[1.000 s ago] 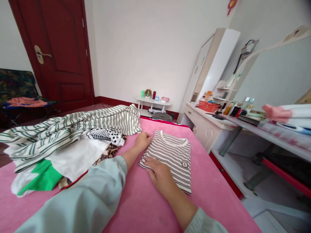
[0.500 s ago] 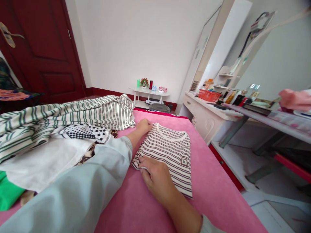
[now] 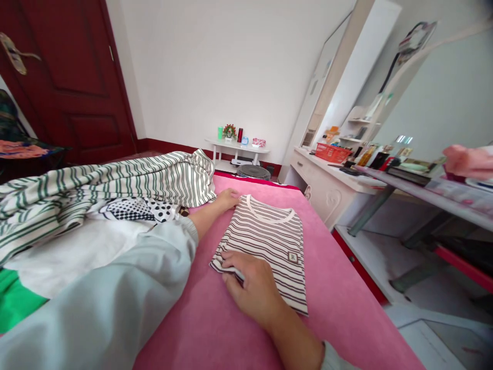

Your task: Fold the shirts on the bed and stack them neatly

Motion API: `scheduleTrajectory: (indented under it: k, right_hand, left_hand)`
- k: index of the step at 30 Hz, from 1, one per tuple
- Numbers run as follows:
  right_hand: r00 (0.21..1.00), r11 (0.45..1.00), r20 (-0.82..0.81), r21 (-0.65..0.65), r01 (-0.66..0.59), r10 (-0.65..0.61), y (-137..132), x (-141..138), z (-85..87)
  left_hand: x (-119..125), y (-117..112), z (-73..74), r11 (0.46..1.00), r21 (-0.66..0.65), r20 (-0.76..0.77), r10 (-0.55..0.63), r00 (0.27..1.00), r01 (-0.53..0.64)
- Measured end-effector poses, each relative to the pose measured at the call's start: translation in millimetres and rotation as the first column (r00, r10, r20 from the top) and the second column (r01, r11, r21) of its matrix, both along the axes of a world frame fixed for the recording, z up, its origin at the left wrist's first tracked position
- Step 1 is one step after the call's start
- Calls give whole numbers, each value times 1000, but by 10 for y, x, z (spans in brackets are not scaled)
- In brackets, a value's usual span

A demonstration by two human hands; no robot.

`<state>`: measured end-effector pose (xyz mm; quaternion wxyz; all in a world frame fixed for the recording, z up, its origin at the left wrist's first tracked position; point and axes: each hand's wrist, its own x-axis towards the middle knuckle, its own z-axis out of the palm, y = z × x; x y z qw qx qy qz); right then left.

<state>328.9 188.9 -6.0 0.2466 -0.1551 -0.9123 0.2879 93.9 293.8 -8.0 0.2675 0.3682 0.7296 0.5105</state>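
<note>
A folded brown-and-white striped T-shirt (image 3: 271, 241) with a small square logo patch lies on the pink bed cover (image 3: 339, 303). My left hand (image 3: 227, 199) rests curled at the shirt's far left corner by the collar, gripping its edge. My right hand (image 3: 252, 288) pinches the shirt's near left corner, fingers closed on the fabric. Both arms wear pale blue-grey sleeves.
A heap of clothes lies to the left: a green-striped white garment (image 3: 127, 180), a polka-dot piece (image 3: 138, 208), white cloth (image 3: 77, 246) and green cloth (image 3: 15, 303). A white dresser (image 3: 327, 190) with a red basket (image 3: 332, 152) stands right. A dark red door (image 3: 65, 77) is behind.
The view swung right and steadied. My right hand slid slightly nearer along the shirt's left edge; my left hand stayed at the far corner.
</note>
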Motion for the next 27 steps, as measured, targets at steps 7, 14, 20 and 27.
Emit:
scheduleTrajectory:
  k: [7,14,20,27]
  right_hand:
    - [996,999,-82,20,-36,38,-11,13,13]
    - [986,975,-76,156,158,-148,-39,43,25]
    - [874,845,-85,227,485,-479,180,153,61]
    - [691,648,65,417,637,-720,516,368,57]
  left_hand:
    - [272,-1021,18,975,-103,-257,-218,941,198]
    - [597,-1759,-32,939,-184,-508,-344,790,291]
    - [595,-1883,-119,923,-53,-360,-374,855,381]
    - [613,-1887,-99,939,-99,-477,-335,812,329]
